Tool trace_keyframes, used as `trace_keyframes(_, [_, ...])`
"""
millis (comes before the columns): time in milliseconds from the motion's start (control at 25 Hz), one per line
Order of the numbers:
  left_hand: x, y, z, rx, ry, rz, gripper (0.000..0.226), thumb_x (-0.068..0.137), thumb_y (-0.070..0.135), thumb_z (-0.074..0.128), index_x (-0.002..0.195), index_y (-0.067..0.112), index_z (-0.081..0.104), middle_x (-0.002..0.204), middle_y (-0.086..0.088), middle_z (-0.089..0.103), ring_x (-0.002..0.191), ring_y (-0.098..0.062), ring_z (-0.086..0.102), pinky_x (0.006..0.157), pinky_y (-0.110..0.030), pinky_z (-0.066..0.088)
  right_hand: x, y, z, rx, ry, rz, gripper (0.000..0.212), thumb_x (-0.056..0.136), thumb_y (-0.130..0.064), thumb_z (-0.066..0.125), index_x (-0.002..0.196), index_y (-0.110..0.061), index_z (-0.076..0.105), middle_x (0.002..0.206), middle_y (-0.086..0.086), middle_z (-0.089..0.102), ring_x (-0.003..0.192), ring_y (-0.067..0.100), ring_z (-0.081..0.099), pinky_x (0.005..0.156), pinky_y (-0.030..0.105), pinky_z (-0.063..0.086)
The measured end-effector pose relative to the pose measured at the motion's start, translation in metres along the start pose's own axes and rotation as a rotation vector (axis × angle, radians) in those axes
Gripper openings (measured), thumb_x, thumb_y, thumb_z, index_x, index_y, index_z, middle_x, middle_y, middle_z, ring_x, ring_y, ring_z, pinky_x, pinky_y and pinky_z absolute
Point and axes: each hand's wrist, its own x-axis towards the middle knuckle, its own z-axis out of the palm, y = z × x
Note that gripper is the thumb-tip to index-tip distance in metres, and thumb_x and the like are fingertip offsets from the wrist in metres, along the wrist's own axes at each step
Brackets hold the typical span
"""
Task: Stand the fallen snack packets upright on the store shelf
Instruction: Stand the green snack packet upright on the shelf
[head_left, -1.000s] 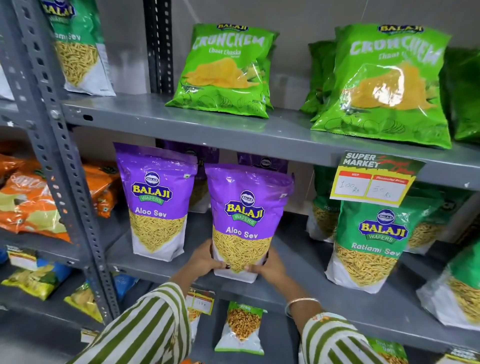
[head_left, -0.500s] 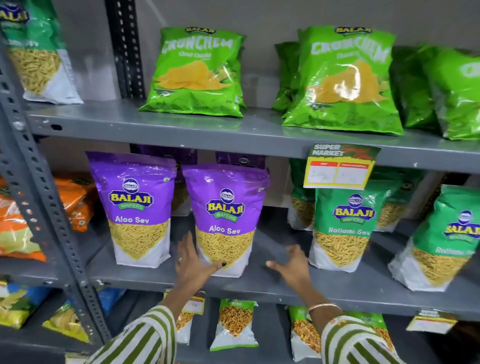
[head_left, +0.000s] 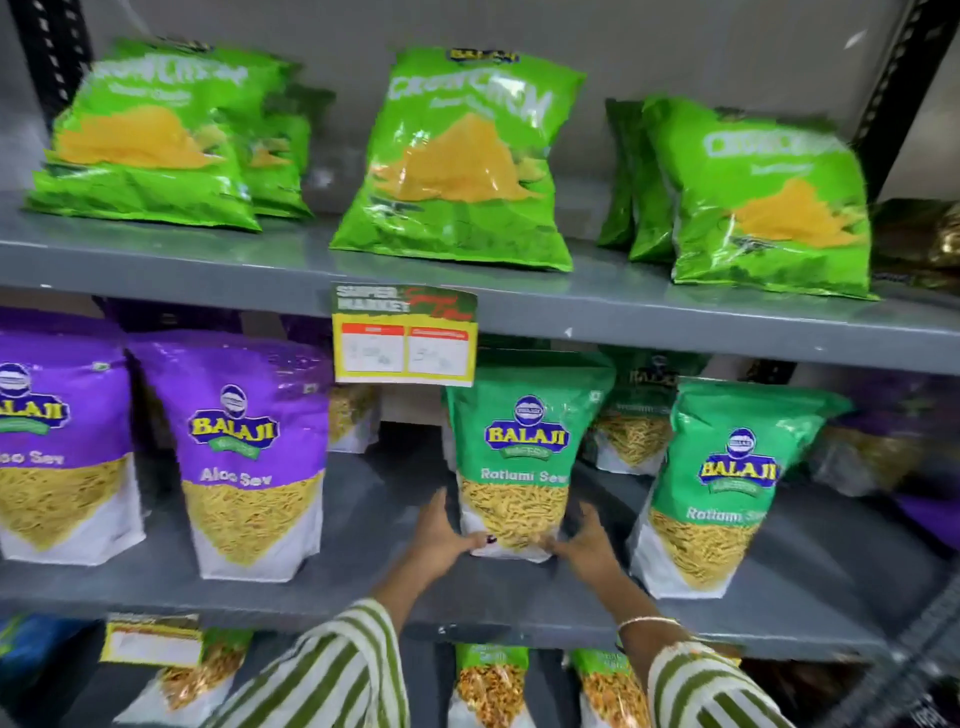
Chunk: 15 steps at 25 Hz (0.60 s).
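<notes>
A green Ratlami Sev packet (head_left: 519, 447) stands upright at the middle of the grey middle shelf (head_left: 363, 577). My left hand (head_left: 441, 535) presses its lower left side, thumb on the front. My right hand (head_left: 584, 543) holds its lower right corner. Both hands grip the base of this packet. Left of it, a purple Aloo Sev packet (head_left: 249, 457) stands upright with no hand on it, and another purple packet (head_left: 57, 447) stands at the far left. A second green Ratlami Sev packet (head_left: 722, 488) stands to the right.
Light green Crunchem chip bags (head_left: 462, 161) lean back on the top shelf. A yellow price tag (head_left: 405, 338) hangs from that shelf's front edge above my hands. More packets stand behind the front row, and others on the bottom shelf (head_left: 488, 686). A dark upright post (head_left: 898, 78) is at the right.
Both hands let go of the purple Aloo Sev packet and moved right to the green Ratlami Sev packet, taking hold of its base. The view has shifted right along the shelf.
</notes>
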Motion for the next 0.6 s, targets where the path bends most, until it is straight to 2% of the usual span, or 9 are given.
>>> trace_keyframes(40, [0.009,0.005,0.006,-0.031,-0.015,-0.04,0.085,0.067,0.007,0.078,0.138,-0.001,0.03,0.146,-0.015,0.039,0.127,-0.02,0.043,0.095,-0.024,0.038,0.01,0.005,0.0,0.0,-0.043,-0.01,0.113,0.044,-0.037,0.091,0.134,0.005,0.037,0.134,0.011,0.049,0.125,0.02,0.045,0.101,0.037,0.041])
trace_keyframes(80, [0.015,0.008,0.009,-0.062,-0.018,-0.063,0.079,0.064,0.006,0.08,0.131,-0.002,0.039,0.138,-0.02,0.048,0.117,-0.021,0.05,0.085,-0.027,0.045,0.014,0.005,-0.001,-0.024,-0.071,-0.028,0.106,0.043,-0.039,0.091,0.127,0.005,0.044,0.128,0.014,0.055,0.118,0.021,0.051,0.092,0.032,0.042])
trace_keyframes(120, [0.02,0.005,0.012,-0.069,-0.007,-0.081,0.077,0.058,0.009,0.083,0.124,-0.003,0.045,0.131,-0.023,0.055,0.111,-0.024,0.055,0.082,-0.03,0.049,0.012,0.001,-0.001,-0.042,-0.086,-0.04,0.09,0.05,-0.027,0.09,0.123,0.005,0.048,0.121,0.015,0.059,0.111,0.02,0.053,0.085,0.027,0.041])
trace_keyframes(160, [0.022,0.004,0.013,-0.057,0.018,-0.096,0.076,0.054,0.01,0.084,0.119,-0.003,0.048,0.126,-0.025,0.058,0.11,-0.028,0.057,0.087,-0.036,0.051,0.011,0.0,-0.001,-0.045,-0.087,-0.046,0.073,0.059,-0.014,0.086,0.12,0.005,0.05,0.113,0.013,0.06,0.104,0.016,0.053,0.079,0.022,0.041])
trace_keyframes(240, [0.021,-0.006,0.012,-0.049,0.068,-0.117,0.067,0.058,0.001,0.082,0.116,-0.005,0.049,0.122,-0.023,0.06,0.11,-0.033,0.058,0.094,-0.044,0.049,0.006,0.002,0.001,-0.033,-0.088,-0.066,0.059,0.065,-0.003,0.081,0.117,0.004,0.052,0.101,0.006,0.057,0.096,0.014,0.051,0.064,0.01,0.042])
trace_keyframes(360, [0.011,-0.016,-0.002,-0.036,0.072,-0.131,0.06,0.061,-0.004,0.079,0.114,-0.006,0.052,0.116,-0.018,0.063,0.107,-0.03,0.06,0.093,-0.042,0.049,-0.007,0.0,0.011,-0.019,-0.108,-0.087,0.057,0.064,-0.004,0.081,0.113,0.004,0.053,0.096,0.005,0.057,0.093,0.016,0.052,0.063,0.016,0.043])
trace_keyframes(440, [0.004,-0.02,-0.015,0.024,0.092,-0.109,0.066,0.053,0.009,0.084,0.112,-0.001,0.056,0.116,-0.019,0.066,0.108,-0.032,0.062,0.094,-0.048,0.05,-0.014,0.0,0.022,0.003,-0.11,-0.071,0.055,0.064,-0.003,0.081,0.111,0.003,0.054,0.095,0.005,0.057,0.092,0.017,0.052,0.057,0.008,0.042])
trace_keyframes(520, [-0.006,-0.02,-0.025,0.052,0.089,-0.111,0.066,0.053,0.013,0.083,0.111,-0.001,0.056,0.112,-0.015,0.067,0.104,-0.027,0.062,0.089,-0.036,0.051,-0.024,-0.001,0.033,0.006,-0.09,-0.051,0.057,0.063,-0.003,0.082,0.112,0.003,0.054,0.096,0.006,0.058,0.092,0.018,0.053,0.059,0.011,0.042])
trace_keyframes(600, [-0.013,-0.018,-0.032,0.076,0.077,-0.117,0.057,0.063,0.006,0.08,0.114,-0.002,0.055,0.113,-0.016,0.065,0.104,-0.026,0.061,0.081,-0.024,0.043,-0.032,-0.006,0.037,-0.027,-0.103,-0.005,0.063,0.062,-0.006,0.083,0.116,0.003,0.051,0.106,0.011,0.062,0.098,0.023,0.057,0.073,0.025,0.047])
